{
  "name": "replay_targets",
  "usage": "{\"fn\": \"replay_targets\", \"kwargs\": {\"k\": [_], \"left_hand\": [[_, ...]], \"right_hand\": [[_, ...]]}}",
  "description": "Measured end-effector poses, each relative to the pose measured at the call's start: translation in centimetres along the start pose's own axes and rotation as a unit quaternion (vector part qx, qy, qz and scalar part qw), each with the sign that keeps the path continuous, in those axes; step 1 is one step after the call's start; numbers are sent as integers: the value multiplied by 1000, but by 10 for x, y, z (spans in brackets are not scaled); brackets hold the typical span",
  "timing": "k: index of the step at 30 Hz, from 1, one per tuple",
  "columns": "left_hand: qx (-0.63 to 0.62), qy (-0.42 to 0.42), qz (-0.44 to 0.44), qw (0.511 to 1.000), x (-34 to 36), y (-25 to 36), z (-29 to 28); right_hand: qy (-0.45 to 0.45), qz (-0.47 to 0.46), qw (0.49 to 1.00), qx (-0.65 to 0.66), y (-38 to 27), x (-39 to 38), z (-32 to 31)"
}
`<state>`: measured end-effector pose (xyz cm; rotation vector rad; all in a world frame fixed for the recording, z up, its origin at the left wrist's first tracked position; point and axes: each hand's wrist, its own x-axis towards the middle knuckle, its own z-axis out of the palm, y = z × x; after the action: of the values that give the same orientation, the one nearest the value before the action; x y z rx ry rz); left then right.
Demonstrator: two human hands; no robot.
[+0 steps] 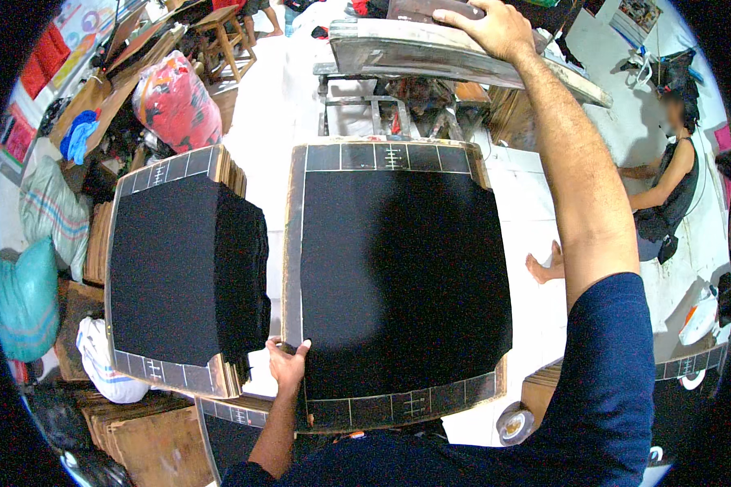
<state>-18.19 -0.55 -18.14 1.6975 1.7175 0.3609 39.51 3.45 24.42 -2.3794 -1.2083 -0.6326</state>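
Head view, notes taken at the bench.

— Where does the board lie from the hands?

— Cloth-covered board (398,276) sits dead centre, flat, black fabric stretched over it, marked border showing at far and near edges; long axis runs near-to-far, slightly longer than wide. Left hand (287,365) is on its near-left corner, fingers curled over the left edge, thumb on the fabric side; a closed grip on the board itself.

— And the right?

— Right hand (491,28) is well away at the far side, arm stretched over the board's right half; palm down, fingers spread and pressed on the raised grey frame (430,53) beyond the far edge; whether the fingers wrap under it I cannot tell.

— So which hand is nearer the board?

— Left, plainly; it touches; the right only passes above.

— What is beside it?

— Second board with a stack of black cloth (179,268) just to the left, a narrow gap between; more boards piled near and below. Red bag (179,101) far left; a seated person (666,187) far right on the white floor, apart from the work.
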Motion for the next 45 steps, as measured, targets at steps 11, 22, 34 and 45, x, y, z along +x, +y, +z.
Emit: {"fn": "replay_targets", "kwargs": {"k": [11, 22, 34, 45], "left_hand": [[39, 40, -7, 998, 11, -9, 22], [-694, -279, -4, 663, 60, 366, 26], [-316, -36, -145, 937, 62, 209, 137], [141, 37, 350, 926, 86, 189, 146]], "right_hand": [[-24, 21, 998, -55, 2, 7, 5], [167, -146, 974, 45, 18, -176, 97], [-171, -87, 981, 33, 33, -303, 226], [-123, -95, 988, 18, 59, -188, 316]]}}
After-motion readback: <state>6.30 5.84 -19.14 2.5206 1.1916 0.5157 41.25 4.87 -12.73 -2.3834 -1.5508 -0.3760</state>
